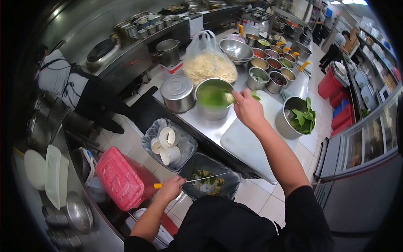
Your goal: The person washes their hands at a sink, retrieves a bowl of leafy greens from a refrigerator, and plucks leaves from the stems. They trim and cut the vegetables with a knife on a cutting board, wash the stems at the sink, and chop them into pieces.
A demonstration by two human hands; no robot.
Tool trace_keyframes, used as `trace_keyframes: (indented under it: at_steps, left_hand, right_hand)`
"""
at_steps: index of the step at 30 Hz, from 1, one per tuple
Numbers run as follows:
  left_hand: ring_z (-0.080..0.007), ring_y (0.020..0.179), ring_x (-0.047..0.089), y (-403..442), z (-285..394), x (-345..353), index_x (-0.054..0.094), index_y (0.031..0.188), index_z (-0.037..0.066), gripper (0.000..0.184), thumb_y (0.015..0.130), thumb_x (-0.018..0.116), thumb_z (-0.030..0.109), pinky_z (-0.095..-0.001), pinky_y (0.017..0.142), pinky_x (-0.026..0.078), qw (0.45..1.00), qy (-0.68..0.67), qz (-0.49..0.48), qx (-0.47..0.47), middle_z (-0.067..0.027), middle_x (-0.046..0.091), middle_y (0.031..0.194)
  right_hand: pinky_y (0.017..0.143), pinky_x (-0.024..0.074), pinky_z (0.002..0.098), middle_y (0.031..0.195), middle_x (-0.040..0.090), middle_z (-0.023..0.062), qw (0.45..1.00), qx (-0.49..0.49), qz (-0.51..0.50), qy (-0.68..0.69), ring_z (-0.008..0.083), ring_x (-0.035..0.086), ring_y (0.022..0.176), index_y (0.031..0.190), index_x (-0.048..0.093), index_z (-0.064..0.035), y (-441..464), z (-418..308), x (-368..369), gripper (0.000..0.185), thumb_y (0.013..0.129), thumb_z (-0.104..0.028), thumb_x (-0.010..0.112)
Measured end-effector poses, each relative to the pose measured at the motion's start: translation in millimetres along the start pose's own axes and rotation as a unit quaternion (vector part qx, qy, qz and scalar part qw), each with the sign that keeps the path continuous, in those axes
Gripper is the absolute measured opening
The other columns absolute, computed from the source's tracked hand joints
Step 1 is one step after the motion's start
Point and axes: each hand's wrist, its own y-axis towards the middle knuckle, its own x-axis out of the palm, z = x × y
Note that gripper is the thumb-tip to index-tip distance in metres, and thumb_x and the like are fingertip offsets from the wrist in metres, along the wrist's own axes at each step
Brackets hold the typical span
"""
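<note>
My right hand (249,110) is closed on the pale stem end of a bunch of leafy greens (212,97), blurred by motion. The leaves hang over the mouth of a steel pot (213,113) on the counter. Lower down, my left hand (171,188) grips a knife by its yellow handle (158,185). Its thin blade (208,178) points right, above a dark bin (234,191) with food scraps inside. Below my right forearm lies a white cutting board (245,145). To its right, another steel pot (282,124) holds more leafy greens (303,119).
A lidded pot (178,94) and a plastic bag of pale strips (210,67) stand beside the pot. Several ingredient containers (275,77) fill the far counter. A lined bin (184,153) holds white tubs; a red box (121,178) is left. A co-worker (69,77) bends at left.
</note>
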Motion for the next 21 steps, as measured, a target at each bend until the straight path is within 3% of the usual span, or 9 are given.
trace_keyframes:
  at_steps: [5, 11, 12, 13, 16, 17, 18, 19, 21]
  left_hand:
    - [-0.0345, 0.087, 0.064, -53, 8, 15, 0.067, 0.107, 0.015, 0.019, 0.092, 0.057, 0.018, -0.0484, 0.073, 0.053, 0.993, -0.053, -0.003, -0.11, -0.0104, 0.062, 0.093]
    - [-0.0407, 0.097, 0.062, -84, 15, 35, 0.066, 0.105, 0.006, 0.019, 0.094, 0.054, 0.017, -0.049, 0.084, 0.051, 0.973, -0.14, 0.024, -0.183, -0.0195, 0.063, 0.106]
    - [-0.0385, 0.103, 0.062, -84, 13, 33, 0.065, 0.115, 0.01, 0.026, 0.095, 0.051, 0.018, -0.0481, 0.087, 0.051, 0.97, -0.149, -0.019, -0.193, -0.0186, 0.063, 0.113]
    - [-0.0393, 0.103, 0.062, -85, 4, 44, 0.064, 0.112, 0.008, 0.024, 0.094, 0.051, 0.019, -0.0486, 0.087, 0.051, 0.972, -0.176, 0.002, -0.153, -0.0195, 0.063, 0.11]
    - [-0.0396, 0.094, 0.064, -68, 21, 12, 0.062, 0.1, 0.005, 0.025, 0.092, 0.056, 0.027, -0.0481, 0.082, 0.051, 0.968, -0.181, -0.035, -0.17, -0.0192, 0.065, 0.095]
    - [-0.04, 0.089, 0.065, -62, 27, 1, 0.062, 0.099, 0.005, 0.03, 0.092, 0.057, 0.033, -0.0473, 0.079, 0.051, 0.954, -0.211, -0.062, -0.203, -0.0187, 0.067, 0.091]
    - [-0.0401, 0.089, 0.065, -58, 32, -5, 0.062, 0.098, 0.005, 0.031, 0.092, 0.057, 0.035, -0.0471, 0.078, 0.051, 0.95, -0.232, -0.053, -0.202, -0.0186, 0.068, 0.09]
    - [-0.0402, 0.088, 0.066, -56, 35, -11, 0.062, 0.097, 0.004, 0.033, 0.093, 0.057, 0.037, -0.0468, 0.077, 0.052, 0.946, -0.253, -0.049, -0.197, -0.0185, 0.069, 0.09]
    - [-0.0382, 0.084, 0.067, -52, 43, -22, 0.062, 0.095, 0.004, 0.035, 0.093, 0.057, 0.038, -0.0458, 0.075, 0.052, 0.949, -0.247, -0.043, -0.193, -0.0189, 0.068, 0.088]
  right_hand:
    - [0.076, 0.0553, 0.0475, 0.12, 0.058, 0.017, 0.997, -0.064, -0.038, 0.008, 0.0369, 0.067, 0.096, 0.124, 0.058, -0.0138, 55, -44, 22, 0.041, 0.083, -0.018, 0.064]
    - [0.083, 0.0537, 0.0482, 0.1, 0.067, 0.018, 0.974, -0.08, -0.212, 0.022, 0.0369, 0.066, 0.099, 0.106, 0.062, -0.0058, 1, -84, 2, 0.035, 0.085, -0.032, 0.071]
    - [0.083, 0.0535, 0.0483, 0.102, 0.067, 0.0177, 0.976, -0.1, -0.186, 0.048, 0.0366, 0.065, 0.1, 0.108, 0.063, -0.0065, -12, -72, 9, 0.035, 0.086, -0.033, 0.07]
    - [0.083, 0.0533, 0.0481, 0.101, 0.066, 0.0169, 0.98, -0.124, -0.136, 0.077, 0.036, 0.065, 0.099, 0.111, 0.064, -0.0071, -26, -59, 21, 0.037, 0.086, -0.033, 0.07]
    - [0.079, 0.0523, 0.0462, 0.098, 0.066, 0.0153, 0.974, -0.161, -0.158, 0.037, 0.0347, 0.064, 0.095, 0.113, 0.066, -0.0051, -71, -60, 2, 0.042, 0.082, -0.031, 0.074]
    - [0.081, 0.0515, 0.0464, 0.099, 0.066, 0.0159, 0.97, -0.198, -0.115, 0.079, 0.0356, 0.064, 0.095, 0.111, 0.067, -0.0041, -91, -59, 6, 0.042, 0.08, -0.03, 0.075]
    - [0.085, 0.0499, 0.0465, 0.106, 0.067, 0.0172, 0.956, -0.228, -0.154, 0.103, 0.0361, 0.064, 0.095, 0.112, 0.066, -0.0028, -102, -66, 2, 0.046, 0.078, -0.032, 0.077]
    - [0.088, 0.0488, 0.0463, 0.114, 0.067, 0.0189, 0.948, -0.282, -0.078, 0.123, 0.0356, 0.064, 0.1, 0.112, 0.066, 0.0004, -123, -64, 21, 0.053, 0.076, -0.036, 0.078]
    - [0.098, 0.0437, 0.0468, 0.131, 0.058, 0.0207, 0.927, -0.353, -0.085, 0.092, 0.035, 0.056, 0.119, 0.119, 0.061, 0.0025, -149, -75, 32, 0.065, 0.078, -0.046, 0.075]
